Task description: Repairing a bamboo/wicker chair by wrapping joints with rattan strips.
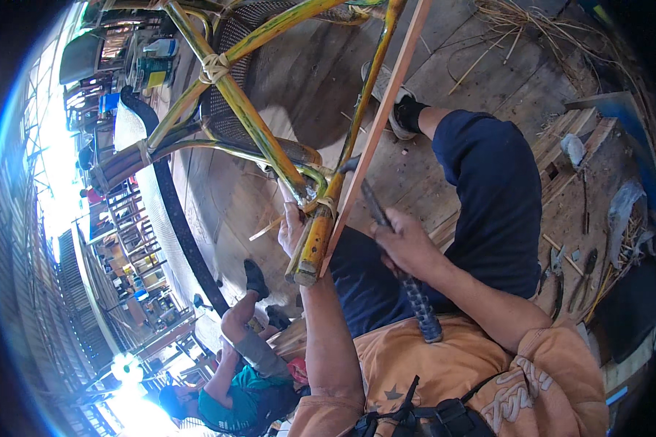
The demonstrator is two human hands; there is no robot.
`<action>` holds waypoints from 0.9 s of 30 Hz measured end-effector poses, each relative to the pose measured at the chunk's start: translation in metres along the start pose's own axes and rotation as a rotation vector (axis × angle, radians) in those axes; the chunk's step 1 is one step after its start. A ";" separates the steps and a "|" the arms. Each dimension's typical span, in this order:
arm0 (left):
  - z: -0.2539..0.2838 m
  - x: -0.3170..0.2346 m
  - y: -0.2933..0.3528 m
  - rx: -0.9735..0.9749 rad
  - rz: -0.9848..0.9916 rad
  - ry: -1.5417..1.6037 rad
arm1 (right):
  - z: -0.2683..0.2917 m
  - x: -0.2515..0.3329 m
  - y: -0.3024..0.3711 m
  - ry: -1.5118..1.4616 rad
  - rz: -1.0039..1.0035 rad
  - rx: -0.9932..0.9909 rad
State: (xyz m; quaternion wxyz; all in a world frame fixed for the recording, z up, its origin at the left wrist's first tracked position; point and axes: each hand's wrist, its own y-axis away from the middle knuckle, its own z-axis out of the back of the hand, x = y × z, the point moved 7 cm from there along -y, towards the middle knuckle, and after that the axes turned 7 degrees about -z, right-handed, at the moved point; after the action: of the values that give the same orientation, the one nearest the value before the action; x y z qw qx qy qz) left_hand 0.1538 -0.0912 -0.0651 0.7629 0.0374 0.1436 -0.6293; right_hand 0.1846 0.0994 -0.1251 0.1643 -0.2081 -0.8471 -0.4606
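Note:
A rattan chair frame (259,120) of yellow-green poles with dark streaks stands in front of me, its crossed poles bound with pale cane. My left hand (291,229) is closed around the joint beside the thick pole end (315,244), which hides part of the fingers. In my right hand (408,247) is a hammer (420,309), gripped partway along its dark handle. The textured grip end points toward my body. Its head lies close to the bound joint, partly behind a long thin wooden strip (386,109) that runs alongside the frame.
Thick timber blocks (579,138) with a plastic bag on them lie to my right. Pliers (556,280) and other hand tools are nearby. Loose cane strands (539,25) spread at the far right. Another person (237,379) sits at the lower left, near a long curved woven panel (175,218).

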 end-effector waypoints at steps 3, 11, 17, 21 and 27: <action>-0.011 0.021 0.007 -0.059 0.396 0.693 | 0.004 0.009 0.003 0.002 0.101 -0.054; -0.008 0.011 0.002 -0.031 0.391 0.566 | -0.006 0.006 0.001 0.257 0.100 0.060; -0.001 0.003 -0.002 0.008 0.209 0.242 | -0.006 0.008 0.005 0.486 0.231 -0.018; -0.003 0.002 -0.001 0.093 0.125 0.020 | -0.011 0.015 0.008 0.563 0.285 -0.039; -0.014 0.021 0.003 -0.111 0.228 0.585 | 0.058 0.037 0.045 0.230 0.050 -0.181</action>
State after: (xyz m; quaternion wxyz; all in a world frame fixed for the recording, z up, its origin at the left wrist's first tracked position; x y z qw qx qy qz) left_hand 0.1582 -0.1072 -0.0846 0.7556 0.1908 0.3860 -0.4937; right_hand 0.1700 0.1784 -0.1062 0.2524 -0.1888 -0.7723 -0.5515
